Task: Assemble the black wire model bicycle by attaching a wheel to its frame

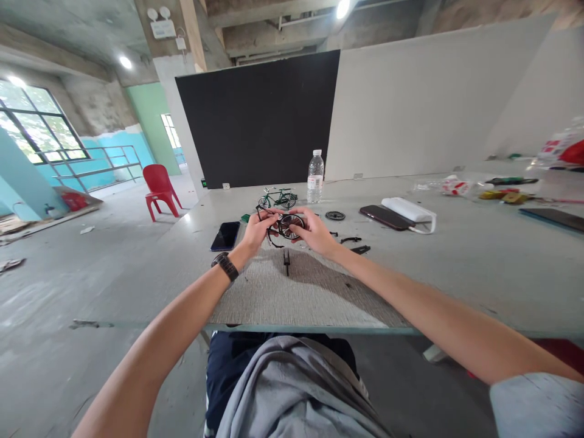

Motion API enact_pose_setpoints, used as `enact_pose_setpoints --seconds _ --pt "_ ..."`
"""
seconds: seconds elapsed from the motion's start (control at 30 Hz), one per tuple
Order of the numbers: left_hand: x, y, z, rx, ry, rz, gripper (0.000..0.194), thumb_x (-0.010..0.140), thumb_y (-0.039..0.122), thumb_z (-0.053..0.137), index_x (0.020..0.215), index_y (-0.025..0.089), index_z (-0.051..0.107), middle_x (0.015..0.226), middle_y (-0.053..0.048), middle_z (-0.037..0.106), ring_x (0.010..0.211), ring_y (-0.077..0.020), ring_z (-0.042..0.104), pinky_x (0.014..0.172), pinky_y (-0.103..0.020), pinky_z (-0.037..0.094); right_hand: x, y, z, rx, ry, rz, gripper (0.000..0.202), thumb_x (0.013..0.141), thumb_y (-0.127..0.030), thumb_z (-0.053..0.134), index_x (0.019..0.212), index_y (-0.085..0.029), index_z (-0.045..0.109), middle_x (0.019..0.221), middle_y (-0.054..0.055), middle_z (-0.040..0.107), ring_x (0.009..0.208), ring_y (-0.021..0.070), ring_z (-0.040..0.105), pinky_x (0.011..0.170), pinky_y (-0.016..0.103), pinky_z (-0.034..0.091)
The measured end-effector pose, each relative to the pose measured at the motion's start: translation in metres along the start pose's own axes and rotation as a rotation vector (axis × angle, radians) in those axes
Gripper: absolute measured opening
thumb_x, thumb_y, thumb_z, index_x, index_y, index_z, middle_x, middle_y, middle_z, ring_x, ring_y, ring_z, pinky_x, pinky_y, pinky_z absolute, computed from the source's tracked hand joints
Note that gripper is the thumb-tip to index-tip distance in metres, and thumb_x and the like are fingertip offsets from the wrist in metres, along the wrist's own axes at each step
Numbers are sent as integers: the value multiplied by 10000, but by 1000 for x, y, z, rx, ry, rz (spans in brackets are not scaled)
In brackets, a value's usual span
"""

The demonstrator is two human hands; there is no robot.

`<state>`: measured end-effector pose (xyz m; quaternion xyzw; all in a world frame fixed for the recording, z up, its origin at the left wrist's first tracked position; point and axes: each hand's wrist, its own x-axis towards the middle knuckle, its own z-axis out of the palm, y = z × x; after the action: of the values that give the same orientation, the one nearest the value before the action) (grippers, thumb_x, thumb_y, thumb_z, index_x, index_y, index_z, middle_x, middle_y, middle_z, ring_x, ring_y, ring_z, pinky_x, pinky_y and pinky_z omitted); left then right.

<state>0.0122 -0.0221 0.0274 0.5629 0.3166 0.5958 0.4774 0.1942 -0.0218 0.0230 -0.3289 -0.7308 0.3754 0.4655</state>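
Both hands hold a small black model bicycle part with a spoked wheel above the table. My left hand grips its dark frame on the left side, fingers closed. The fingers of my right hand pinch the wheel from the right. Just behind them stands a green model bicycle. A loose spoked wheel lies flat to the right, with small black parts nearer the front. Below the hands, a black fork-shaped piece rests on the textured mat.
A dark phone lies left of the hands. Behind stands a water bottle. To the right are another phone, a white power bank with a cable, and plastic packaging. A red chair stands beyond the table.
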Motion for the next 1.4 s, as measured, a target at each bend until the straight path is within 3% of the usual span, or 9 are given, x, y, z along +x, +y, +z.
enact_pose_setpoints --seconds 0.1,0.27,0.4,0.7,0.9,1.03,1.17,1.4 --pt "-2 0 -1 -53 -14 -22 129 809 224 690 891 136 737 749 -24 635 617 -110 581 542 -232 473 -1 1 1 59 -49 27 367 874 -390 662 1189 -261 526 1079 71 673 905 237 698 674 405 658" --pt "-2 -1 0 -4 -3 -19 198 822 270 695 951 131 748 778 -32 670 614 -99 581 549 -224 476 0 4 4 54 -20 32 345 855 -384 677 1147 -263 539 1064 57 673 892 225 693 649 385 646" --pt "0 -2 1 73 31 -27 195 819 295 708 876 110 737 805 -62 700 628 -105 593 552 -225 487 0 4 5 54 -22 25 324 855 -346 674 1141 -264 549 1108 54 661 859 203 687 662 383 654" --pt "-1 -2 -2 102 67 -39 239 784 349 767 793 114 724 709 -43 663 577 -108 563 529 -239 450 -2 6 1 20 -88 2 336 862 -375 698 1146 -273 549 981 45 644 817 215 688 633 393 655" --pt "-2 -3 -1 46 101 -45 233 726 341 802 770 123 734 776 -62 703 678 -134 612 621 -257 465 2 12 -2 -56 -138 -123 394 819 -426 770 1089 -244 548 996 60 683 921 241 692 830 451 610" --pt "-5 -3 2 10 103 -77 217 700 324 820 750 133 733 783 -59 710 710 -145 626 664 -268 479 0 16 0 -66 -130 -123 417 804 -476 773 1032 -238 517 974 61 674 883 235 686 788 434 601" --pt "-6 -6 1 45 53 -26 228 716 336 814 750 124 740 802 -79 723 751 -158 645 726 -286 488 -4 19 1 -128 -104 -104 433 787 -500 778 1004 -231 516 1019 76 653 821 222 676 710 411 599" --pt "0 -17 -5 168 1 13 280 791 387 767 874 121 741 833 -74 714 732 -153 631 689 -285 478 -5 13 3 -248 -92 -138 445 842 -476 734 1141 -230 516 1199 137 654 1002 276 678 820 452 582"
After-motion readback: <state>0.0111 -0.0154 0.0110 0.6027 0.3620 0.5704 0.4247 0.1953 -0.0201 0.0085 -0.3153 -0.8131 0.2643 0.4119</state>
